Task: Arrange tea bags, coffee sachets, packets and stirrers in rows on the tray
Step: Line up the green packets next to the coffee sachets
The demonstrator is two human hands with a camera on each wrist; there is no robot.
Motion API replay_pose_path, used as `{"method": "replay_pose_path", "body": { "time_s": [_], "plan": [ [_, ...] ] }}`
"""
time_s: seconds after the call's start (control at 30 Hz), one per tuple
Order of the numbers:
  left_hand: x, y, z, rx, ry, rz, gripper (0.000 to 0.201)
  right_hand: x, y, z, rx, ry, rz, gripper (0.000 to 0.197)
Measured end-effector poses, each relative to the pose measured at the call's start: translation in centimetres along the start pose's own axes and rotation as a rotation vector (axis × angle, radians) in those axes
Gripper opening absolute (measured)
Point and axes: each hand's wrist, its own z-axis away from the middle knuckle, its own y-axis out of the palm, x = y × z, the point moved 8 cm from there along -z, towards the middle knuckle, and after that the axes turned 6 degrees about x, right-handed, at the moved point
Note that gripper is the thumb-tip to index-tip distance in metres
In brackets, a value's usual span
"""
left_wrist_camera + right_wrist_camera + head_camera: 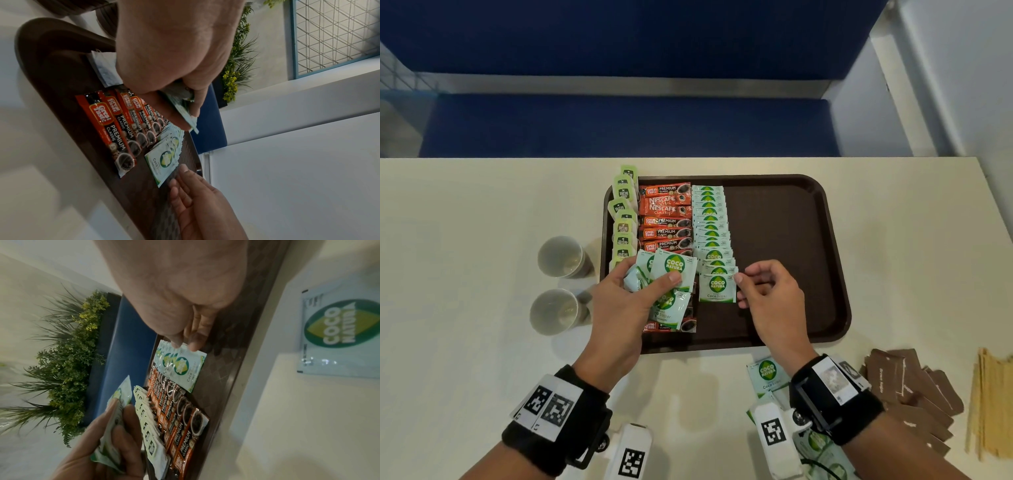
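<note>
Your left hand (pixel 626 294) gripped a loose bunch of sugar packets (pixel 669 274) over the tray (pixel 791 240), while your right hand (pixel 767 291), fingers curled, pinched the corner of the newest packet (pixel 717 286) ending the third row. A careless release could have skewed that overlapping row or spilled the bunch onto the coffee sachets (pixel 666 219).

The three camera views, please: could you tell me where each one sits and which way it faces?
Head: worn on the head, looking forward and down at the brown tray and both hands, wrists and forearms.
Left wrist: looks along the left hand over the coffee sachets; the right hand's fingers show too.
Right wrist: looks along the right hand at the newest Coco Sugar packet; the left hand grips spare packets.
Shared: both wrist views show the coffee row and that newest packet.
</note>
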Motion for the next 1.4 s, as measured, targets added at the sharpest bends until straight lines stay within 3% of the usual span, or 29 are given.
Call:
{"method": "replay_pose_path", "body": {
  "time_s": [0.1, 0.23, 0.33, 0.57, 0.73, 1.13, 1.4],
  "plan": [
    [0.1, 0.4, 0.0, 0.014, 0.0, -0.013, 0.054, 1.8, -0.2, 0.6, 0.036, -0.038, -0.027, 0.014],
    [0.1, 1.8, -0.1, 0.098, 0.001, -0.058, 0.056, 5.2, 2.3, 1.2, 0.366, -0.089, -0.09, 0.023],
    [0.0, 2.7, -0.2, 0.152, 0.004, -0.073, 0.057, 6.4, 3.0, 0.9, 0.451, -0.137, 0.013, 0.019],
    [-0.4, 2.1, -0.8, 0.065, 0.034, -0.034, 0.042, 5.8, 0.4, -0.3, 0.407, -0.143, 0.01, 0.018],
    [-0.7, 1.6, -1.3, -0.015, 0.051, -0.045, 0.04, 3.6, -0.4, -0.1, 0.427, -0.128, 0.196, 0.013],
    [-0.6, 1.3, -1.6, -0.018, 0.071, 0.017, 0.042, 1.1, 1.5, 0.3, 0.236, -0.235, 0.289, 0.015],
    [-0.4, 0.8, -1.6, -0.017, 0.064, 0.02, 0.042, 1.4, 1.8, -0.2, 0.223, -0.275, 0.316, 0.018]
  ]
}}
